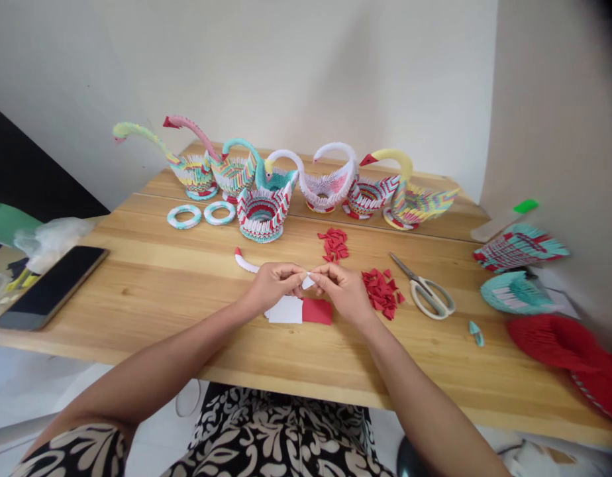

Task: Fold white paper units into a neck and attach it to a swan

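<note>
Between my two hands, above the table's middle, is a small folded white paper piece (pixel 308 281). My left hand (pixel 281 283) pinches its left side and my right hand (pixel 338 286) pinches its right side. Just below lie a stack of white paper rectangles (pixel 285 311) and a red paper stack (pixel 316 311). Behind my left hand a curved white piece with a red tip (pixel 246 261) rests on the wood. Small red folded pieces form one pile (pixel 333 244) behind my right hand and another pile (pixel 382 293) to its right.
Several folded-paper swans stand along the back, including a yellow-necked one (pixel 410 192). Scissors (pixel 425 288) lie right of the red pile. Two paper rings (pixel 184 216) sit back left, a phone (pixel 52 286) at the left edge. Paper baskets (pixel 519 248) and a red piece (pixel 559 351) are far right.
</note>
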`<state>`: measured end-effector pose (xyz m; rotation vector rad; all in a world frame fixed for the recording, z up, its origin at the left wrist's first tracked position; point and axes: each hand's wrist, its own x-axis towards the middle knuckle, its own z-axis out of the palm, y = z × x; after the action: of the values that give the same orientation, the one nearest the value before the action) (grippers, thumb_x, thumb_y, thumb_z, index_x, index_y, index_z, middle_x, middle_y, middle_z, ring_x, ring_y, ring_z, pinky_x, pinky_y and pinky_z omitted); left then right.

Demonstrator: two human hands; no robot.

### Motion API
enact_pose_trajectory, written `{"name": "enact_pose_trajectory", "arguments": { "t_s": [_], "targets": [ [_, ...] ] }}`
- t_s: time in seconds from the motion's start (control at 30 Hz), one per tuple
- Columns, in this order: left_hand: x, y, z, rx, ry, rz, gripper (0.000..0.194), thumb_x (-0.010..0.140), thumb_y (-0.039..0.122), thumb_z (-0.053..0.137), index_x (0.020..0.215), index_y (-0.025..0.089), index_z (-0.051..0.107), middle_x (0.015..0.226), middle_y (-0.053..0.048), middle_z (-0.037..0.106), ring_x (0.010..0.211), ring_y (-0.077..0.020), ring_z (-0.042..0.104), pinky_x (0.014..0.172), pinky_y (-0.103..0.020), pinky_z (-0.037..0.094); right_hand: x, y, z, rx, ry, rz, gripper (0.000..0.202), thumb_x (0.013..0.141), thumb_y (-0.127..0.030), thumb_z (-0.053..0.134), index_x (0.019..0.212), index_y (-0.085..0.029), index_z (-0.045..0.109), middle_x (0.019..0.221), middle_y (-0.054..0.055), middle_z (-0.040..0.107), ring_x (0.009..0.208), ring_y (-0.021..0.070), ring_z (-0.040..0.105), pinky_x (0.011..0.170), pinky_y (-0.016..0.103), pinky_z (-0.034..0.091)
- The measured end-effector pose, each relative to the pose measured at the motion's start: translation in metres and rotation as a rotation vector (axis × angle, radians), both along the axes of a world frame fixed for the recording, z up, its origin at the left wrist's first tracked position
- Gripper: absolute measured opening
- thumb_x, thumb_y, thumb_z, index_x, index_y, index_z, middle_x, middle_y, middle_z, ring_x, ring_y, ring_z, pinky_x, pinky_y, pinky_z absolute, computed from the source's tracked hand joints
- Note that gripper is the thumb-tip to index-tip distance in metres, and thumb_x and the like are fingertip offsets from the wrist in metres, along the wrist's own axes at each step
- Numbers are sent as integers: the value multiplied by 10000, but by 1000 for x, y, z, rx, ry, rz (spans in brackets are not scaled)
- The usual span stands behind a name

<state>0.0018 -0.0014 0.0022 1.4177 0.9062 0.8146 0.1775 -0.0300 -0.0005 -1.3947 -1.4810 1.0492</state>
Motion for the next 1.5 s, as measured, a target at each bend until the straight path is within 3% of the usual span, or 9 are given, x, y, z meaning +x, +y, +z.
{"name": "enact_pose_trajectory", "arguments": {
  "t_s": [0.2, 0.4, 0.67, 0.77, 0.97, 1.1, 1.27, 1.5],
  "targets": [
    [1, -1, 1, 113, 85, 12, 187, 799, 287, 582, 728, 131, 658, 583, -6, 649, 523, -95, 580, 537, -185, 453, 1, -1, 2, 122, -189, -14, 146, 831, -313, 583, 764, -213, 665, 697, -3, 670, 647, 150, 589, 616, 256, 409],
    [0, -1, 3, 158, 155, 5, 191, 811, 277, 562, 728, 131, 652, 583, -10, 648, 540, -107, 586, 541, -192, 441, 0, -1, 2, 158, -227, -17, 156, 837, -318, 574, 745, -224, 658, 695, -5, 669, 654, 163, 582, 620, 263, 393],
    [-6, 4, 1, 265, 195, -33, 282, 821, 363, 566, 690, 131, 660, 599, 4, 615, 564, -97, 519, 527, -186, 368, 0, -4, 5, 191, -337, 34, 138, 838, -296, 574, 743, -216, 633, 670, -11, 643, 611, 144, 544, 606, 259, 375],
    [-6, 5, 2, 255, 165, -35, 282, 803, 355, 575, 651, 127, 643, 588, 9, 576, 553, -87, 470, 498, -182, 335, -1, -4, 3, 180, -264, 61, 151, 858, -295, 546, 757, -218, 629, 689, -7, 649, 643, 150, 571, 638, 264, 402],
    [-4, 4, 5, 138, 69, 42, 209, 747, 294, 588, 616, 131, 588, 573, 21, 542, 544, -79, 438, 496, -177, 335, -2, 0, -1, -31, 145, 73, 231, 856, -415, 552, 842, -197, 628, 674, -3, 631, 597, 138, 580, 618, 268, 459],
    [-5, 4, 7, 113, 26, 108, 243, 765, 324, 577, 607, 140, 571, 548, 30, 515, 523, -77, 425, 506, -187, 348, -3, -1, 0, -88, 289, 70, 285, 843, -474, 571, 831, -192, 612, 716, 6, 633, 606, 126, 584, 642, 268, 473],
    [-3, 1, 9, 121, 17, 115, 262, 781, 351, 578, 625, 142, 591, 566, 21, 535, 553, -90, 460, 539, -200, 373, -8, -3, -3, -121, 242, 151, 269, 758, -435, 688, 838, -189, 617, 728, 17, 663, 671, 156, 612, 672, 291, 482],
    [0, 0, 4, 123, 18, 56, 209, 769, 333, 592, 693, 138, 587, 561, 38, 505, 525, -75, 423, 509, -191, 327, 0, 0, -3, -9, 176, 5, 206, 798, -394, 641, 756, -196, 605, 677, -6, 646, 639, 132, 578, 651, 260, 443]
  ]
}}
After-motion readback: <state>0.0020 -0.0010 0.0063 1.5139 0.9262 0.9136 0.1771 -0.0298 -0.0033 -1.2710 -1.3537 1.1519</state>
